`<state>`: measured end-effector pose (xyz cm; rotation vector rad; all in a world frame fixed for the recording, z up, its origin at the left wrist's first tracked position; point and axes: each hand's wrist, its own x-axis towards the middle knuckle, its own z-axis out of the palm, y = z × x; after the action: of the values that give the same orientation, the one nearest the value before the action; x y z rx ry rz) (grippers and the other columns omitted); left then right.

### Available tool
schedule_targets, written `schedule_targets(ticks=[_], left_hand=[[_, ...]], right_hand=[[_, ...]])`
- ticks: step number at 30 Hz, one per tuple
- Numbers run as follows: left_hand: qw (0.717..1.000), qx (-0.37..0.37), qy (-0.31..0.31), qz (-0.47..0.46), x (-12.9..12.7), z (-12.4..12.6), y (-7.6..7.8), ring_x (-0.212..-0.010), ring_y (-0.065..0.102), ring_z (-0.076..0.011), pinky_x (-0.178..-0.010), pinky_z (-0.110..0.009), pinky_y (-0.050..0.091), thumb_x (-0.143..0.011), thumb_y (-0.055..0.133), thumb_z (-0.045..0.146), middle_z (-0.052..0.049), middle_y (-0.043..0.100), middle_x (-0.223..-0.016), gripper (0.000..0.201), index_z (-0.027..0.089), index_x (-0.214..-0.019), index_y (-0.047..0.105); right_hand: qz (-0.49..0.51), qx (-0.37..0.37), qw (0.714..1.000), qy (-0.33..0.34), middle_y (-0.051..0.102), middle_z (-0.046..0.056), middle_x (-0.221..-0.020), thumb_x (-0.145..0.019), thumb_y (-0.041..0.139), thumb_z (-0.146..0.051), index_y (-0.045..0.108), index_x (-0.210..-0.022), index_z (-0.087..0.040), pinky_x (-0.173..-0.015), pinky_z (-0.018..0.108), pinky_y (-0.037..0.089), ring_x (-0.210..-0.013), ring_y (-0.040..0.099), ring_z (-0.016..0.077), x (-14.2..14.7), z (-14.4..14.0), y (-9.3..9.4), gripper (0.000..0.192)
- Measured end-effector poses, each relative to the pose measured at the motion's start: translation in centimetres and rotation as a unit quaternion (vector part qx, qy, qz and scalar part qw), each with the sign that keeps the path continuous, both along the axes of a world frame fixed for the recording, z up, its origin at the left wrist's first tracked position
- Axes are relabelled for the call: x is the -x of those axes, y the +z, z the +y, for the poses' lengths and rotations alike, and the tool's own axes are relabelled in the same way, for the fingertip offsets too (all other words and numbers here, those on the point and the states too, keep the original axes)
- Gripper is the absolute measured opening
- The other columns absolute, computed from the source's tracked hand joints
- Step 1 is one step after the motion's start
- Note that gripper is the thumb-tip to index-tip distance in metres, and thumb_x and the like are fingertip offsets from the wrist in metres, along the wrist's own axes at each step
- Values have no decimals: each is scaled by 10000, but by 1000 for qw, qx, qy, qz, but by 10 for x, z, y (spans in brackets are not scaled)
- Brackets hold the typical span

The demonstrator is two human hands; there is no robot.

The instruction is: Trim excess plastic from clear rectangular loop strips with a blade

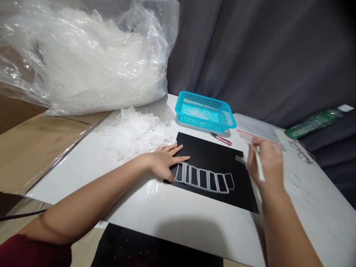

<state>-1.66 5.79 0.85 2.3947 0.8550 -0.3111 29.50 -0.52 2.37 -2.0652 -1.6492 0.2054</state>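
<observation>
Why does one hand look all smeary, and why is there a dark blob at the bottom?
Head view: the right hand and its thin white tool are motion-blurred; the left hand is sharp on the black mat; the blob is a soft shadow on the white table.

I sit at a white table (172,218) whose top shines softly under light from above. Behind it I see a dark grey curtain (250,48) hanging in long folds across the whole back. To my left lies brown cardboard (36,148), flat and level with the table edge
</observation>
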Motion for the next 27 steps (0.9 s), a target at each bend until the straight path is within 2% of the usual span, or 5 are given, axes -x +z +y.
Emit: schedule_targets(ticks=[2,6,13,19,27], left_hand=[[1000,-4,-9,-13,3,-1,-1,-1451,-31,-434,-1111,-667,115,-729,682,437,-63,-43,-1613,888,372,-1498,244],[997,-23,-28,-66,11,-3,-4,-1459,-9,-418,-1107,-655,149,-769,678,419,-74,50,-1617,699,349,-1412,415],[980,73,-13,-183,13,-11,6,-1005,615,-256,-869,-397,479,-843,585,380,-97,652,-1101,258,192,-1019,589],[926,270,93,-248,10,-11,7,-890,652,-189,-753,-319,519,-864,522,309,-72,661,-1025,416,210,-1253,411],[987,-109,24,-114,-1,-29,-6,-638,578,-151,-563,-252,427,-878,544,396,-43,597,-866,229,190,-924,634]], right_hand=[[-151,68,979,-117,611,227,-1106,-916,359,-346,544,-1138,-158,-867,567,396,-1132,509,419,-35,-2,0,345],[-183,132,966,-130,660,166,-804,-834,483,-321,605,-802,-187,-647,446,446,-741,629,349,-65,-9,-14,184],[43,34,990,131,696,62,-975,-950,375,-436,561,-1124,-249,-710,319,478,-823,667,226,-5,-4,-23,315],[72,142,955,250,626,38,-940,-940,418,-385,521,-916,-238,-729,316,436,-842,582,204,12,-11,-11,181],[108,261,924,258,549,-14,-727,-729,593,-143,382,-696,-211,-560,231,372,-643,516,136,-18,-15,-8,224]])
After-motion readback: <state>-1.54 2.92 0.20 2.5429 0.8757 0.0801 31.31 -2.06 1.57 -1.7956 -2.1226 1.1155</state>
